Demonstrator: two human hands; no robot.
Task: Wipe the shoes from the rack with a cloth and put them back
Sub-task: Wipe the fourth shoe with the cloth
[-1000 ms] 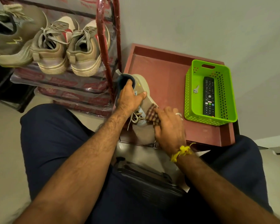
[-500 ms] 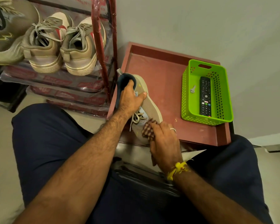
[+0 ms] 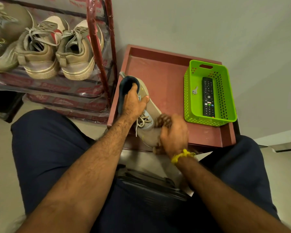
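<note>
A beige shoe (image 3: 152, 108) with a dark blue collar and pale laces lies over the near left part of a red tray table (image 3: 168, 71). My left hand (image 3: 133, 102) grips it at the collar, fingers inside the opening and thumb across the side. My right hand (image 3: 174, 134) holds a brown checked cloth (image 3: 162, 119) bunched against the shoe's toe end. The cloth shows above and below the hand and looks blurred. The red shoe rack (image 3: 99, 47) stands at the left with a pair of beige sneakers (image 3: 57, 51) on its shelf.
A green plastic basket (image 3: 188, 101) on the tray's right side holds a black remote (image 3: 208, 96) and a small key (image 3: 194, 90). Another beige shoe (image 3: 2, 39) sits at the rack's far left. A grey wall is behind; my knees flank a dark object (image 3: 149, 184) on the floor.
My right hand with the cloth slid along the shoe's toe end, down toward me and then back out to the right. My left hand kept its hold on the collar.
</note>
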